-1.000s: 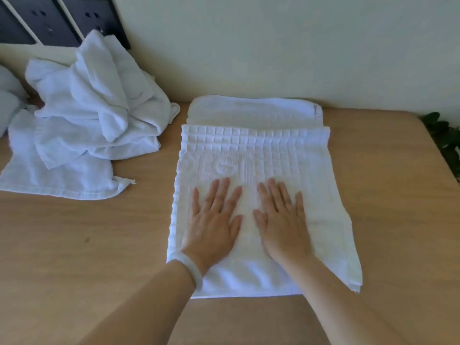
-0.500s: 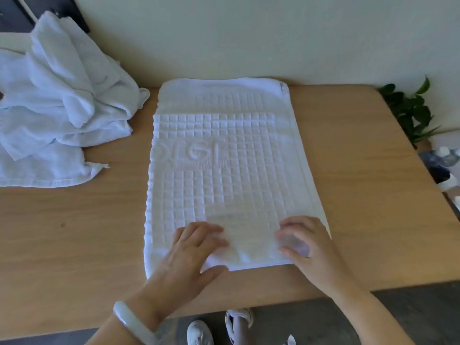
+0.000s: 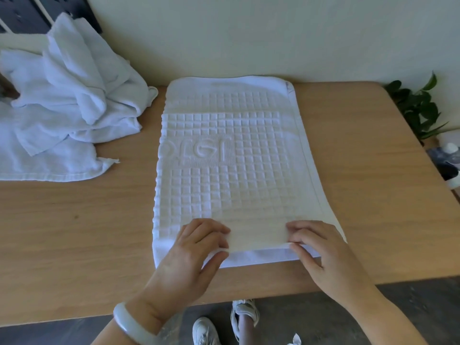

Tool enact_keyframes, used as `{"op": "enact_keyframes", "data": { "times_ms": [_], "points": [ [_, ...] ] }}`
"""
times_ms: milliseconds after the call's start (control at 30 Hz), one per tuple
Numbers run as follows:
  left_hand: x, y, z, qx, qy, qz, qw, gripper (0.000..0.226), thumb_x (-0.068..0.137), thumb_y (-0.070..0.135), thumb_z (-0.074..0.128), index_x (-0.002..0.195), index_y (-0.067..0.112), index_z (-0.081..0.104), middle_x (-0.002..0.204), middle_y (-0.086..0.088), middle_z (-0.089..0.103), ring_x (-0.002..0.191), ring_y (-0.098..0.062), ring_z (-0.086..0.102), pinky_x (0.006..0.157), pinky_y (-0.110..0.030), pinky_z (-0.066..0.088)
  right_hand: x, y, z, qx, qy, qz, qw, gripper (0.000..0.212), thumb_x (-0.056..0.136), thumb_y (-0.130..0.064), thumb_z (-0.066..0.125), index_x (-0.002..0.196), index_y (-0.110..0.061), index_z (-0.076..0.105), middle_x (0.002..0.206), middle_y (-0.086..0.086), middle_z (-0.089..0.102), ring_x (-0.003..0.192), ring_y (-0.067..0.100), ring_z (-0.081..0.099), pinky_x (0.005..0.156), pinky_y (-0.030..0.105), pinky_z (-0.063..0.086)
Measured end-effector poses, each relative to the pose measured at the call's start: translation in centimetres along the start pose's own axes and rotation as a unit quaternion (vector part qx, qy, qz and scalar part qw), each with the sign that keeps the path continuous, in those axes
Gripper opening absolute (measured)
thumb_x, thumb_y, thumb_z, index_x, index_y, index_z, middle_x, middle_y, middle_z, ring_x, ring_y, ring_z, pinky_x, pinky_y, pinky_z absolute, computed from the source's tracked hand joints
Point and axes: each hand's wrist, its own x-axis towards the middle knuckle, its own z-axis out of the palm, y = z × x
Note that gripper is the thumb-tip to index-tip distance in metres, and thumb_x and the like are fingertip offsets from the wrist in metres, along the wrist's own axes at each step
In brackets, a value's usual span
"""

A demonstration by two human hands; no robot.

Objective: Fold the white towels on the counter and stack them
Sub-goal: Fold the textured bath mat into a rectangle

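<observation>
A white towel with a raised square grid and embossed letters (image 3: 239, 165) lies folded lengthwise on the wooden counter (image 3: 74, 232), running from the wall to the near edge. My left hand (image 3: 196, 252) pinches the towel's near edge, thumb underneath and fingers curled on top. My right hand (image 3: 321, 247) pinches the same edge further right, lifting the top layer slightly. A heap of crumpled white towels (image 3: 64, 105) sits at the far left of the counter.
A green plant (image 3: 418, 108) stands past the counter's right end, with dark and white items (image 3: 445, 160) below it. The wall (image 3: 249, 33) runs along the back. My shoes (image 3: 224, 322) and the grey floor show below the near edge.
My hands slid from lying flat on the towel's middle down to its near edge and now pinch it. The view has tilted down and closer.
</observation>
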Motion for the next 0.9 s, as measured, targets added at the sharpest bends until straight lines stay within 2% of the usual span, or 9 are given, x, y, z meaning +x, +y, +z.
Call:
{"op": "enact_keyframes", "data": {
  "times_ms": [100,167,267,367,433,533,600,667,900],
  "points": [
    [-1.1,-0.7,0.0,0.031,-0.063,0.016,0.997,0.006,0.092,0.036,0.060,0.091,0.030,0.061,0.124,0.020,0.053,0.126,-0.008,0.044,0.104,-0.030,0.033,-1.0,0.4,0.5,-0.049,-0.066,-0.030,0.996,0.019,0.095,-0.044,0.046,0.084,-0.035,0.059,0.131,-0.018,0.051,0.123,0.009,0.045,0.100,0.026,0.035],
    [-1.8,-1.4,0.4,0.059,-0.096,0.020,0.993,0.009,0.091,0.042,0.059,0.086,0.035,0.061,0.127,0.021,0.052,0.128,-0.006,0.041,0.104,-0.033,0.031,-1.3,0.5,0.9,-0.077,-0.076,-0.028,0.994,0.026,0.095,-0.046,0.044,0.078,-0.032,0.058,0.132,-0.017,0.052,0.122,0.013,0.048,0.099,0.028,0.036],
    [-1.3,-1.1,0.7,0.035,-0.015,-0.008,0.999,0.018,0.095,0.038,0.053,0.085,0.029,0.064,0.120,0.017,0.057,0.118,-0.006,0.049,0.096,-0.035,0.038,0.0,-1.0,0.9,-0.060,0.022,0.008,0.998,0.039,0.098,-0.036,0.041,0.075,-0.016,0.065,0.121,-0.004,0.063,0.114,0.016,0.054,0.093,0.032,0.045],
    [0.6,-0.5,1.6,0.091,0.092,-0.059,0.990,0.025,0.097,0.028,0.048,0.109,0.017,0.068,0.131,0.003,0.058,0.127,-0.017,0.049,0.101,-0.040,0.040,3.3,-4.1,2.7,-0.015,0.109,0.043,0.993,0.033,0.099,-0.027,0.040,0.106,-0.009,0.067,0.129,0.004,0.060,0.125,0.017,0.048,0.105,0.033,0.043],
    [2.1,-0.2,2.7,0.136,0.081,-0.119,0.980,0.044,0.098,0.033,0.041,0.135,0.014,0.055,0.150,-0.003,0.043,0.145,-0.021,0.031,0.113,-0.044,0.028,5.9,-6.0,4.8,-0.029,0.101,0.060,0.993,0.038,0.102,-0.025,0.038,0.130,-0.009,0.056,0.148,0.008,0.045,0.142,0.020,0.035,0.117,0.038,0.030],
    [2.3,-0.9,4.2,0.237,-0.019,-0.158,0.958,0.062,0.099,0.047,0.026,0.155,0.022,0.024,0.164,-0.002,0.013,0.152,-0.022,0.004,0.118,-0.056,0.016,7.5,-6.0,8.2,-0.100,0.018,0.102,0.990,0.053,0.104,-0.034,0.029,0.154,-0.016,0.028,0.164,0.006,0.013,0.152,0.022,0.005,0.122,0.051,0.013],
    [1.4,-1.8,4.2,0.280,-0.059,-0.163,0.944,0.065,0.098,0.054,0.021,0.157,0.028,0.010,0.165,0.001,0.003,0.152,-0.022,-0.001,0.118,-0.061,0.012,6.3,-4.3,8.9,-0.169,-0.023,0.145,0.975,0.062,0.103,-0.049,0.017,0.158,-0.022,0.012,0.165,0.004,0.001,0.152,0.023,-0.003,0.121,0.055,0.006],
    [0.8,-2.4,3.7,0.286,-0.057,-0.193,0.937,0.067,0.097,0.058,0.019,0.157,0.031,0.003,0.165,0.002,-0.002,0.152,-0.021,-0.003,0.119,-0.060,0.008,4.7,-2.6,8.2,-0.205,-0.034,0.189,0.960,0.067,0.100,-0.057,0.008,0.158,-0.024,0.003,0.165,0.002,-0.004,0.152,0.023,-0.007,0.122,0.055,0.003],
    [0.0,-3.0,2.7,0.290,-0.047,-0.231,0.928,0.068,0.097,0.060,0.017,0.157,0.031,0.003,0.165,-0.005,-0.002,0.152,-0.025,-0.004,0.121,-0.053,0.008,2.6,-0.3,5.7,-0.200,-0.068,0.206,0.955,0.068,0.098,-0.062,0.002,0.156,-0.030,-0.013,0.163,-0.001,-0.020,0.149,0.017,-0.021,0.123,0.050,-0.001]
  ]
}}
